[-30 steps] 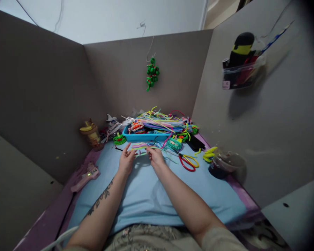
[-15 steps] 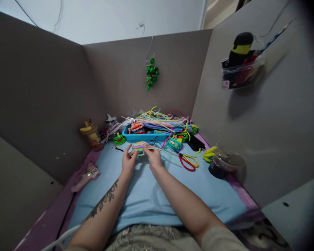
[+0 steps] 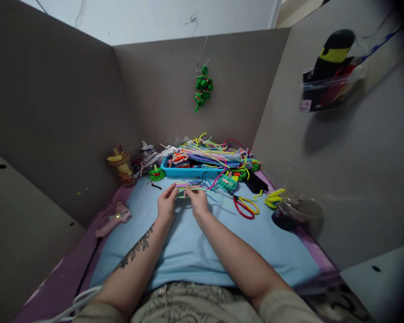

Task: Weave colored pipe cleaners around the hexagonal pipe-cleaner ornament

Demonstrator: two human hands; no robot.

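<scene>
Between my two hands is a small piece of pipe cleaners [image 3: 182, 184] in pink, purple and yellow stripes, with loose pale green and blue ends trailing to the right. My left hand [image 3: 167, 201] pinches its left end, thumb and fingers together. At its right side my right hand [image 3: 197, 201] is closed on the pipe cleaners. Both hands are raised slightly over the light blue cloth [image 3: 185, 242]; their fingertips hide part of the piece. Right of my right hand lie scissors [image 3: 245, 207] with one red and one yellow handle.
Behind the hands, a blue tray [image 3: 191, 172] is heaped with pipe cleaners [image 3: 208, 154]. A teal fuzzy figure [image 3: 228, 181] and a black phone-like object [image 3: 256, 183] lie before it. A pink glue gun [image 3: 114, 221] rests left; a dark-bottomed cup [image 3: 284, 217] stands right.
The camera view has shifted, so the surroundings sit slightly differently. My left fingers, spread along the striped piece before, are now pinched together on it, and the piece has tilted flatter.
</scene>
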